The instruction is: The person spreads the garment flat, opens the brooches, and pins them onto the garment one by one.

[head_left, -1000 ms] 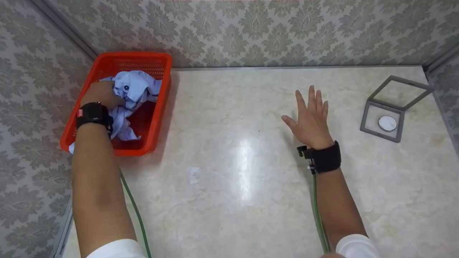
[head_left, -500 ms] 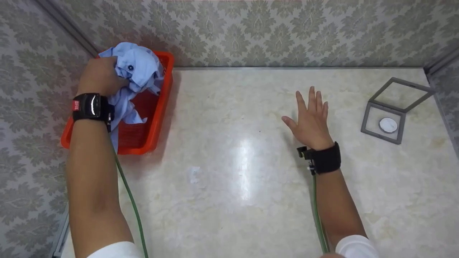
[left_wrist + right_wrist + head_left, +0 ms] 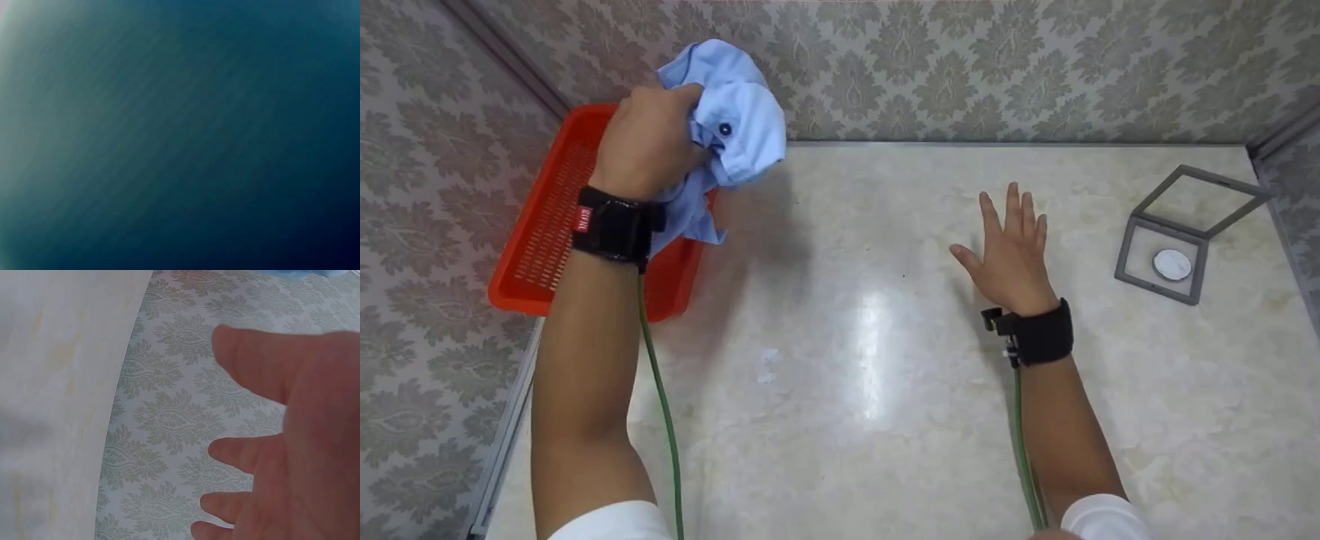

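Observation:
In the head view my left hand (image 3: 649, 142) grips a crumpled light blue shirt (image 3: 742, 124) with a dark button showing. It holds the shirt up over the right side of a red plastic basket (image 3: 529, 255). Cloth fills the left wrist view as a dark blue blur, hiding the fingers there. My right hand (image 3: 1011, 262) is spread over the table, fingers straight and holding nothing. In the right wrist view the same hand (image 3: 315, 422) shows its thumb and fingers apart, with a bit of blue cloth at the top edge.
On the right of the pale marbled table (image 3: 885, 465) stands a grey hinged frame (image 3: 1162, 221), its lid raised, with a round white disc (image 3: 1171, 265) within it. A small whitish patch (image 3: 767, 365) marks the tabletop. Patterned walls (image 3: 900, 67) border the table. Green cables trail from both wrists.
My left hand has lifted the shirt up out of the red basket and moved it to the right. The basket's interior shows more now. My right hand has stayed in place.

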